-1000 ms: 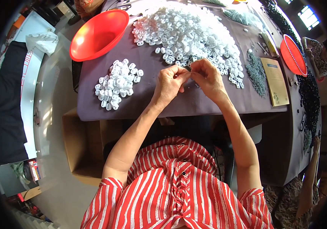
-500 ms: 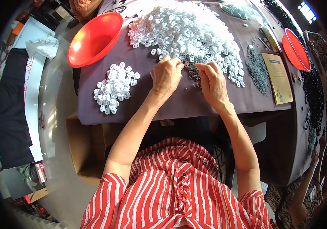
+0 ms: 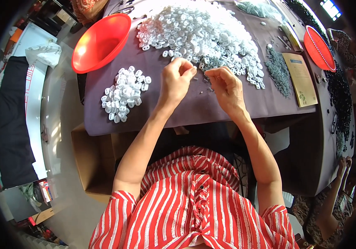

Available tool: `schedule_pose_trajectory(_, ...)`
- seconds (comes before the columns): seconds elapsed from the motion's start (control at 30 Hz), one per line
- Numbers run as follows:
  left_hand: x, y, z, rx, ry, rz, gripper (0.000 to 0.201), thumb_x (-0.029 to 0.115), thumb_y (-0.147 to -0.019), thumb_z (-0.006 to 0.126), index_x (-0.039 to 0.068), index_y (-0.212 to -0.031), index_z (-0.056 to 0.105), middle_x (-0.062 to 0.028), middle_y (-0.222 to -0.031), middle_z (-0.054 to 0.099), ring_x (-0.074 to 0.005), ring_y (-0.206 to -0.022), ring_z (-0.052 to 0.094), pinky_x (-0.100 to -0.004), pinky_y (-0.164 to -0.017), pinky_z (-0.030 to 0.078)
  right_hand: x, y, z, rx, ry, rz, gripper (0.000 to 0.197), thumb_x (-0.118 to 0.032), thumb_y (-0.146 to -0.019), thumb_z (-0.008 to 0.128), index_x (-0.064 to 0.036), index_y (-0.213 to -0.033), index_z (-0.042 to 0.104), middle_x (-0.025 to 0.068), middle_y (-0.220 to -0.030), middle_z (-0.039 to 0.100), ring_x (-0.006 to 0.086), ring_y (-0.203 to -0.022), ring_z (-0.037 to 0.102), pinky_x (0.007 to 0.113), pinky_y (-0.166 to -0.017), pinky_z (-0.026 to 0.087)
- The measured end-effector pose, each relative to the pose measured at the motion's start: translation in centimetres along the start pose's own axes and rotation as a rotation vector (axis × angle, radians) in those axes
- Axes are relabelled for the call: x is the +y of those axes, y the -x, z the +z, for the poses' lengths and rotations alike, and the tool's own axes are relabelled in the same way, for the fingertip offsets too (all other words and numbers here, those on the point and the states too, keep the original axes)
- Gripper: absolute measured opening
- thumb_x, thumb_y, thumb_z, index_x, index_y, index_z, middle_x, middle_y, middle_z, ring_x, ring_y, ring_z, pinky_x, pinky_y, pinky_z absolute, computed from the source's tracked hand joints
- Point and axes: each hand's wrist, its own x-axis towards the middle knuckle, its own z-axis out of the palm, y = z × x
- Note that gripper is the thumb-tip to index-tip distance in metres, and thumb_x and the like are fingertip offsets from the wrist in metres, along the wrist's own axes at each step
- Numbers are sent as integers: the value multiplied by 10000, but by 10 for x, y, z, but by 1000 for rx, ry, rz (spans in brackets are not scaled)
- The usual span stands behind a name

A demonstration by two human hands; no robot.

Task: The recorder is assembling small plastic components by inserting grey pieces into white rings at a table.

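My left hand (image 3: 175, 79) is closed in a pinch, and a bit of a small white plastic piece (image 3: 194, 67) shows at its fingertips. Facing it just to the right, my right hand (image 3: 226, 87) pinches thumb against fingers; whatever it holds is too small to make out. Beyond both hands rises a big heap of white oval plastic pieces with holes (image 3: 194, 31). Small grey metal-looking parts (image 3: 213, 62) lie at the heap's near edge, partly behind my right hand. A smaller pile of the white pieces (image 3: 124, 94) sits to the left of my left hand.
An orange-red bowl (image 3: 101, 43) stands at the table's left edge. Rightward lie a second grey pile (image 3: 278, 70), a tan booklet (image 3: 300, 79), a red basin (image 3: 319, 47) and black parts (image 3: 340, 97). A cardboard box (image 3: 97, 159) is below the table; another person's arms (image 3: 337, 186) show at right.
My hands have drawn slightly back from the heap, and the left has turned so its thumb side shows more. Both remain pinched. The view has shifted a little.
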Motion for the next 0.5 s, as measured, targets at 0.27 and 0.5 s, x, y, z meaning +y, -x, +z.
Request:
schedule_pose_trajectory(0.27, 3, 69, -30, 39, 664, -329, 153, 16, -825, 609, -12, -975, 611, -83, -801, 635, -164, -679, 639, -292, -615, 566, -22, 23, 32, -198, -565, 282, 111, 1, -861, 547, 11, -958, 599, 22, -806, 614, 79, -719, 597, 231, -639, 498)
schedule_pose_trajectory(0.5, 4, 83, -43, 37, 600, -274, 90, 28, -830, 602, -28, -900, 603, -82, -770, 633, -136, -630, 626, -261, -553, 557, -24, 37, 51, -220, -675, 265, 72, 8, -867, 539, 15, -911, 595, 46, -808, 634, 99, -754, 618, 234, -672, 514)
